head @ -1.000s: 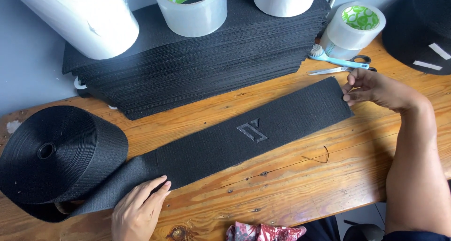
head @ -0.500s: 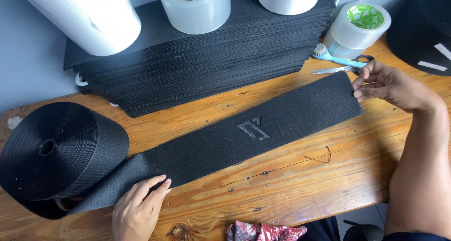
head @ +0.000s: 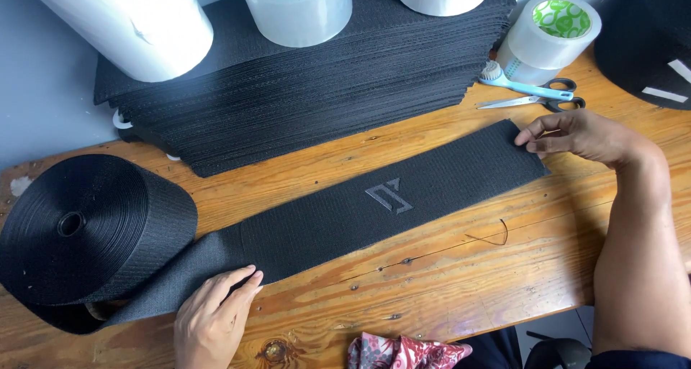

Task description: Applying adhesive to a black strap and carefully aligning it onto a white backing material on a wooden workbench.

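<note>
A black fabric strip with a grey emblem at its middle lies stretched across the wooden table. It unrolls from a big black roll at the left. My left hand presses flat on the strip near the roll, fingers together. My right hand rests on the strip's free right end, fingertips pinching its far corner.
A tall stack of cut black strips sits behind, with white rolls and clear tape rolls on it. Another tape roll and blue-handled scissors lie at the back right. A patterned cloth lies at the front edge.
My right hand has drawn back from the scissors and come down on the strip's right end. The left hand has stayed put. The view has shifted slightly.
</note>
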